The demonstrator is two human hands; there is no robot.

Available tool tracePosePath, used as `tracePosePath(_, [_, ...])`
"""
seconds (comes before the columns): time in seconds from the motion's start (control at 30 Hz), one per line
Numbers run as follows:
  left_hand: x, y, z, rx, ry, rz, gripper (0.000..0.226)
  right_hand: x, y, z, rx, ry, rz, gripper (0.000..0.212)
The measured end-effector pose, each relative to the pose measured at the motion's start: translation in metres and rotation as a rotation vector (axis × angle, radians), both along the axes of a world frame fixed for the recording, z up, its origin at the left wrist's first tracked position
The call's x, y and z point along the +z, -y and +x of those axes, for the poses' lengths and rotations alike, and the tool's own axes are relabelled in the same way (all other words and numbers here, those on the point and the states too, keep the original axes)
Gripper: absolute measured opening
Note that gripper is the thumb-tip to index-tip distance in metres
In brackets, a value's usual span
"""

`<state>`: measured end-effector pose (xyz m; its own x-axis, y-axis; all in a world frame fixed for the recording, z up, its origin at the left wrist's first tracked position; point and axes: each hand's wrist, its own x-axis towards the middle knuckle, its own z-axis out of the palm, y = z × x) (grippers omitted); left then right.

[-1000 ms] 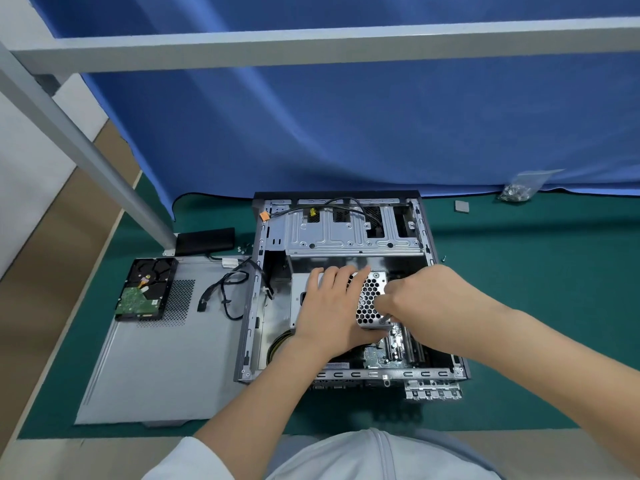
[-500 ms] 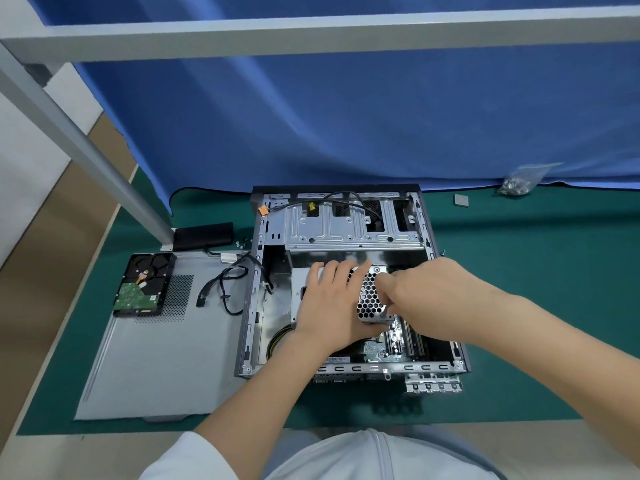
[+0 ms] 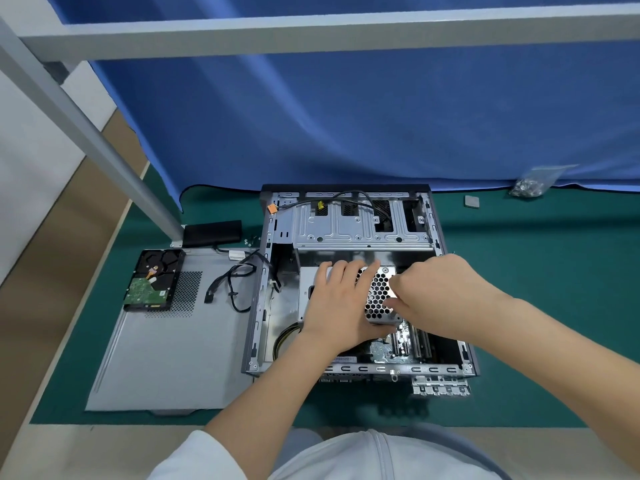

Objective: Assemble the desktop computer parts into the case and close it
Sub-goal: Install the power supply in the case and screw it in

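Observation:
The open computer case point(image 3: 263, 306) lies flat on the green mat. Inside it sits a silver power supply point(image 3: 379, 296) with a honeycomb grille. My left hand point(image 3: 341, 299) rests flat on top of the supply, fingers straight and pointing away from me. My right hand point(image 3: 436, 292) is at the supply's right edge with its fingers curled against it; the fingertips are hidden. Part of the motherboard point(image 3: 398, 344) shows below the supply. The drive cage point(image 3: 360, 226) spans the far end of the case.
The grey side panel point(image 3: 166, 358) lies left of the case, with a hard drive point(image 3: 154, 278) on its far corner and black cables point(image 3: 232, 285) beside it. A black box point(image 3: 211, 232) sits behind the panel. A screw bag point(image 3: 530, 185) and small pad point(image 3: 471, 201) lie far right.
Both hands and the power supply have shifted slightly toward the far end of the case. The view has dropped a little.

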<state>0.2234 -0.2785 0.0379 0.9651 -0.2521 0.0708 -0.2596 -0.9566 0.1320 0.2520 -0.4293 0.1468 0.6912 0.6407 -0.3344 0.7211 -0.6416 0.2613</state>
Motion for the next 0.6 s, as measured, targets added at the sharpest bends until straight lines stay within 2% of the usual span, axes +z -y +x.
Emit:
tracePosePath(0.13, [0.0011, -0.0006, 0.0000, 0.001, -0.006, -0.003, 0.108, 0.0034, 0.0079, 0.0035, 0.022, -0.124, -0.010, 0.016])
tracePosePath(0.3, [0.0002, 0.0004, -0.0009, -0.002, 0.011, -0.020, 0.107, 0.0007, 0.0086, -0.0005, 0.067, -0.038, 0.022, 0.018])
tracePosePath(0.4, [0.0006, 0.0008, -0.0006, 0.000, 0.011, -0.015, 0.106, -0.0022, 0.0055, -0.0006, 0.025, -0.058, 0.055, 0.012])
tracePosePath(0.6, [0.0018, 0.0003, 0.0000, -0.001, -0.019, 0.028, 0.107, 0.0014, 0.0029, 0.0031, -0.160, -0.157, 0.177, 0.023])
